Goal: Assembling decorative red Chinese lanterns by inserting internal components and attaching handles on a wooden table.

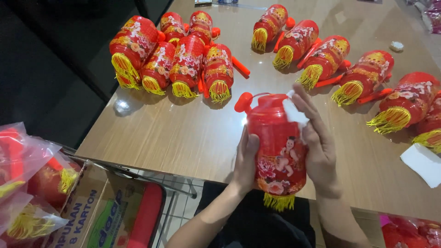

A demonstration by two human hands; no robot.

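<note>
Lantern (278, 147) — a red cylindrical toy lantern with printed flowers and a child figure, yellow fringe (279, 202) hanging from its lower end, an orange-red handle knob (243, 102) at the upper end — is held upright above the near edge of the table (183, 138), between both hands. Left hand (245, 160) presses flat against the lantern's left side, fingers extended along the wall rather than curled. Right hand (317, 147) cups the right side, fingers spread and reaching up to the top rim, where a small white piece (294, 112), seemingly a wipe or sticker, lies under the fingertips; which it is cannot be told. Judged by its glossy thin shell, the body is likely light, hollow and easily dented, and somewhat slippery — a palm-to-palm hold on the mid-body, as shown, looks sound; the fringe and thin wire bail look unfit for gripping. Nearer left, a cardboard box (87, 211) and clear bags of lanterns (27, 174). On the table at right, a white paper sheet (422, 165). Farther back, one cluster of finished lanterns (174, 59) lies at left and a diagonal row of lanterns (340, 64) at right, all on their sides.
</note>
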